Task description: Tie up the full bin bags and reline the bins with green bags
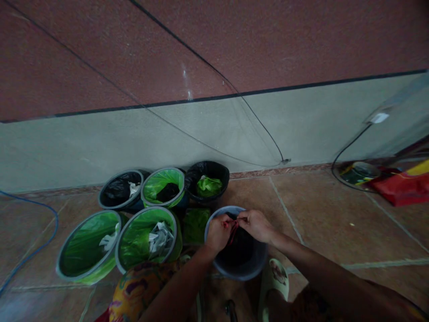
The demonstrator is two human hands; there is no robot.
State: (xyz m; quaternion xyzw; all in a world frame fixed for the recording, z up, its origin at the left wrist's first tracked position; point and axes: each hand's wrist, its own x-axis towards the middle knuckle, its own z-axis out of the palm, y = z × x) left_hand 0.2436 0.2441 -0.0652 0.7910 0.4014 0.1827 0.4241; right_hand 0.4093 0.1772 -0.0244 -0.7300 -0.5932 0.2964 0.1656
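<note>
Over a grey-blue bin (pixel 241 272) between the feet, my left hand (pixel 217 232) and my right hand (pixel 257 225) meet with fingers closed. Both pinch a thin red string (pixel 233 231), which looks like a drawstring or tie and hangs down in a loop. Dark material, possibly a black bag (pixel 236 255), fills the inside of the bin beneath them. Whether the string is attached to it cannot be made out. Just left of the bin lies a flat green item (pixel 196 225) on the floor.
Several lined bins stand to the left, including a green-lined bin (pixel 120 258) holding crumpled white waste and a black-lined bin (pixel 227 179). A blue hose or cable (pixel 55 219) runs along the far left. At right lie a red bag (pixel 402 188) and a black cable (pixel 335 154).
</note>
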